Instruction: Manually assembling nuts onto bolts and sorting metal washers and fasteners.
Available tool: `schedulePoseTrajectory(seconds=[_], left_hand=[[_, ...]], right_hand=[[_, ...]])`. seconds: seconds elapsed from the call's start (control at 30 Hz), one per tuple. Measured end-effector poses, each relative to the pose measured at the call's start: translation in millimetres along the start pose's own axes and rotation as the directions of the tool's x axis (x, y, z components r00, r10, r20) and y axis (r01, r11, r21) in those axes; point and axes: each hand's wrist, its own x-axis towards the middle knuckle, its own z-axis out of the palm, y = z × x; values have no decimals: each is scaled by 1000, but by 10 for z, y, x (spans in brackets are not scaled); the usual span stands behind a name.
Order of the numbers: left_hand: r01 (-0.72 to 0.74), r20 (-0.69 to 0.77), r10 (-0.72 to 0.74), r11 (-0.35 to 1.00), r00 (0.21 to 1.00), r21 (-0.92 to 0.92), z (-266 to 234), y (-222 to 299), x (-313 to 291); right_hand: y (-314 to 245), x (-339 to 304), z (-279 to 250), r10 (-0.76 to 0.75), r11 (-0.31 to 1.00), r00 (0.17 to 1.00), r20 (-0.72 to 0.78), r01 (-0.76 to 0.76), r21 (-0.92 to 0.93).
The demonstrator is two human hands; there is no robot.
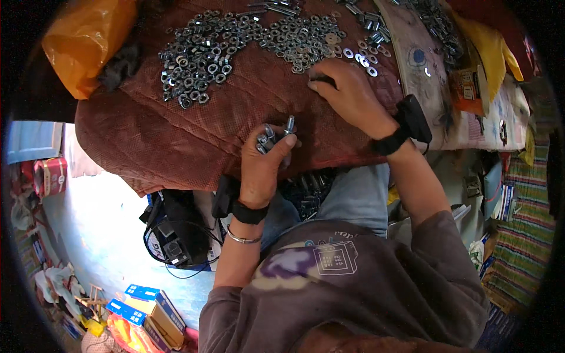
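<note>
My left hand [268,162] is closed around several shiny metal bolts [266,140], just over the near edge of a reddish-brown quilted cloth [212,138]. One bolt [290,125] stands up between the thumb and the fingers. Farther right, my right hand [350,97] reaches over the cloth with thumb and forefinger curled toward each other beside the pile of washers [303,50]. Whatever those fingertips hold is too small to make out. Loose hex nuts [197,56] spread to the left of the washers. A few brighter flat washers [371,71] lie just beyond the right hand.
Metal sleeves [374,26] and more bolts [432,26] lie at the far right. An orange plastic bag [88,44] sits at the far left. Dark metal pieces [307,197] rest between my legs. A black bag with cables [179,235] and blue-and-white boxes [147,309] stand lower left.
</note>
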Motion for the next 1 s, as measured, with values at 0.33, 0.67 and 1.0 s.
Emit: schedulePoseTrajectory(seconds=[0.33, 0.67, 1.0], left_hand=[[-71, -24, 77, 979, 997, 191, 28, 91, 11], [-168, -44, 186, 948, 981, 269, -41, 116, 64], [-37, -90, 57, 977, 994, 210, -51, 153, 69]], right_hand=[[-434, -105, -59, 79, 827, 911, 404, -286, 484], [-176, 489, 160, 20, 979, 996, 93, -39, 201], [-21, 866, 386, -146, 944, 989, 6, 141, -299]])
